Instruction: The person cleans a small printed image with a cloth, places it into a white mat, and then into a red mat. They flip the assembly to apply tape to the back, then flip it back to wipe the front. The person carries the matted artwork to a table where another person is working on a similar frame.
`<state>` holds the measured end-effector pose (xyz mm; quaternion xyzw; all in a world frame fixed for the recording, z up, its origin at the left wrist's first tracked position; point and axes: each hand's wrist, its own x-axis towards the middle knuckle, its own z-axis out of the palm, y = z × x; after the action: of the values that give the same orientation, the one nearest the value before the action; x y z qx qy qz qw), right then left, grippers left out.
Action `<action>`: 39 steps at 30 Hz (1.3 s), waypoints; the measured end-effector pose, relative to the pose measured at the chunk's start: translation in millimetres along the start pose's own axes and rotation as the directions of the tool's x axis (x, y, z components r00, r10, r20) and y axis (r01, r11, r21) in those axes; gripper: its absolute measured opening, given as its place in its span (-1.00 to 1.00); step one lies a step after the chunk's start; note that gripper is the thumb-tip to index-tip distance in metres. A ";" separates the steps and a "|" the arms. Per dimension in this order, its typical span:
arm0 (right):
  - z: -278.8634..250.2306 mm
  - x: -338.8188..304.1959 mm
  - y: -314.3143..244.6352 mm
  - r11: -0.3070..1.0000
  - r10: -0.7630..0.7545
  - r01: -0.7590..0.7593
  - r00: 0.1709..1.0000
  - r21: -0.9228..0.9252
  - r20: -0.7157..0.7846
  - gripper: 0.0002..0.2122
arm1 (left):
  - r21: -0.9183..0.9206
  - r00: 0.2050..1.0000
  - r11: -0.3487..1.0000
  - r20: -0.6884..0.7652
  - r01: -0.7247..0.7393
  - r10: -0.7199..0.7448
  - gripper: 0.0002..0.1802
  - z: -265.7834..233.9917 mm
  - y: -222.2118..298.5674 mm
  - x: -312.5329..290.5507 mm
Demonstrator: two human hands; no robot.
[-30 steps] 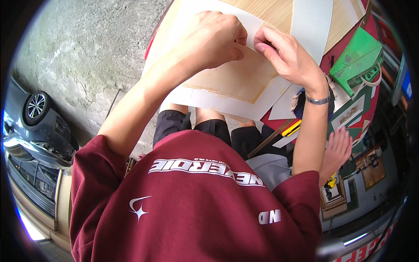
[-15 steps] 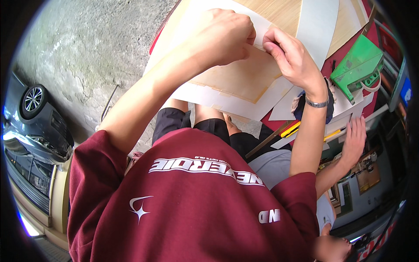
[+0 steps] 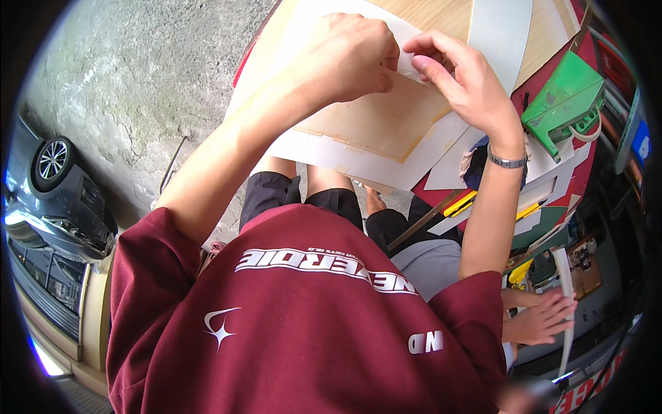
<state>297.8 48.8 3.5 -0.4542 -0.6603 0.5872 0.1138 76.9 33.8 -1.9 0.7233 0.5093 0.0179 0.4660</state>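
Note:
My left hand (image 3: 355, 58) is curled closed over a tan sheet (image 3: 376, 121) bordered by white paper (image 3: 331, 153). What its fingers pinch, if anything, is hidden. Just to its right, my right hand (image 3: 476, 90), with a metal watch on the wrist, hovers with fingers bent and the thumb apart from the index finger. A small whitish, see-through scrap (image 3: 409, 67) shows between the two hands, too faint to name for certain. Strips resembling tape line the tan sheet's edges.
A green tape dispenser (image 3: 562, 103) stands on the red table at right, near a dark blue cloth-like bundle (image 3: 476, 165). Yellow cutters (image 3: 460, 204) and a long metal ruler (image 3: 420, 224) lie closer. Another person's hands (image 3: 541, 319) hold a pale strip at lower right.
My right thumb and index finger have parted, and that hand has shifted slightly. My left hand barely moves. The other person's hand has drawn back to the lower right, where two hands now show.

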 end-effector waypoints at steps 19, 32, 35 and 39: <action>3.0 3.0 1.6 0.964 -0.172 0.192 0.978 -0.182 0.120 -0.97 | -0.001 0.998 1.000 -0.054 -0.016 0.016 -0.77 4.4 -2.8 0.1; 12.6 -26.7 7.6 0.997 -0.028 0.011 0.975 -0.076 -0.222 -0.90 | -0.206 0.993 0.974 0.090 0.097 -0.079 -0.69 -10.8 6.3 -0.7; 14.2 -27.9 8.2 0.998 0.012 -0.021 0.984 -0.051 -0.177 -0.91 | -0.137 0.997 0.990 0.072 0.039 -0.029 -0.75 -11.5 10.9 1.6; 18.3 -25.6 7.9 0.999 0.010 -0.018 0.982 -0.039 -0.191 -0.93 | 0.055 0.994 0.992 -0.019 -0.110 0.111 -0.73 -9.8 14.3 2.6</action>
<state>303.3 16.9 1.1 -0.5153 -0.6548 0.5283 0.1631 83.6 41.5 12.3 0.7623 0.4740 0.0380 0.4390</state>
